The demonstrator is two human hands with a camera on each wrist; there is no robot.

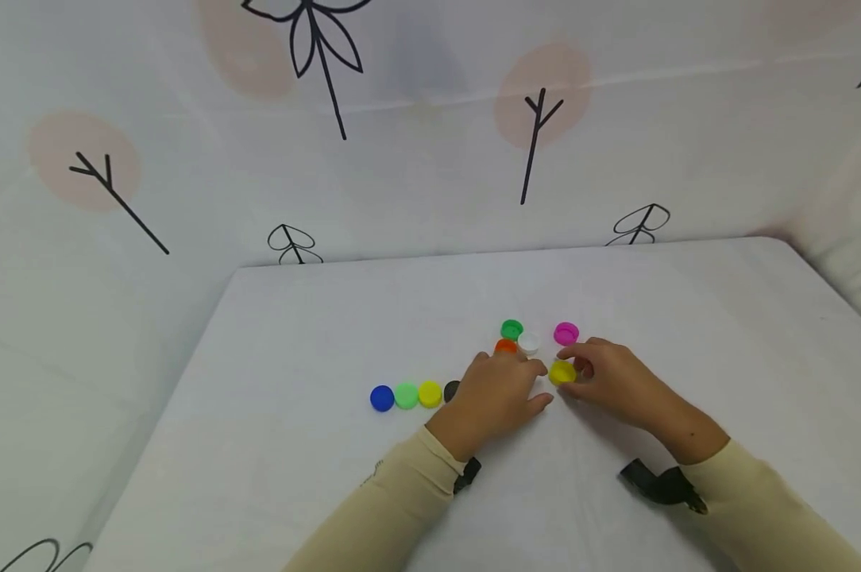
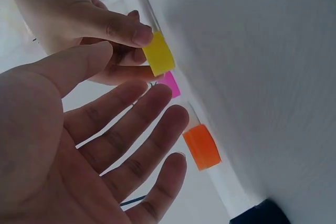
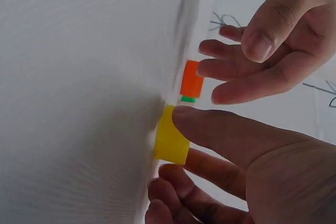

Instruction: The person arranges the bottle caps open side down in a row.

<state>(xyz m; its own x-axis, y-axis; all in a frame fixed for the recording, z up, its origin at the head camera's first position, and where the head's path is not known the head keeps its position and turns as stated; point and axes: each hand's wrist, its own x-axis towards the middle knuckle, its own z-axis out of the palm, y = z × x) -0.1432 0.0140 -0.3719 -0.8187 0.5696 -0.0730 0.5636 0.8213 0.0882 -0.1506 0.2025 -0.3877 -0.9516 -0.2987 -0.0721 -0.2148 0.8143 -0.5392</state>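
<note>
My right hand point(image 1: 616, 381) pinches a yellow bottle cap point(image 1: 562, 372) between thumb and fingers, low over the white table. In the right wrist view the thumb lies on the side of this yellow cap point(image 3: 172, 136), with fingers behind it. My left hand point(image 1: 491, 395) holds nothing; its fingers are spread and relaxed, palm down. Just beyond its fingers is an orange cap point(image 1: 505, 346), which also shows past the fingertips in the left wrist view as an orange block shape point(image 2: 202, 147). A white cap point(image 1: 528, 343) and a green cap point(image 1: 512, 329) lie beside the orange one.
A magenta cap point(image 1: 566, 333) lies beyond my right hand. To the left, a row holds a blue cap point(image 1: 382, 398), a light green cap point(image 1: 406, 396), another yellow cap point(image 1: 430, 394) and a black cap point(image 1: 451, 390), partly hidden by my left hand. A patterned cloth hangs behind the table.
</note>
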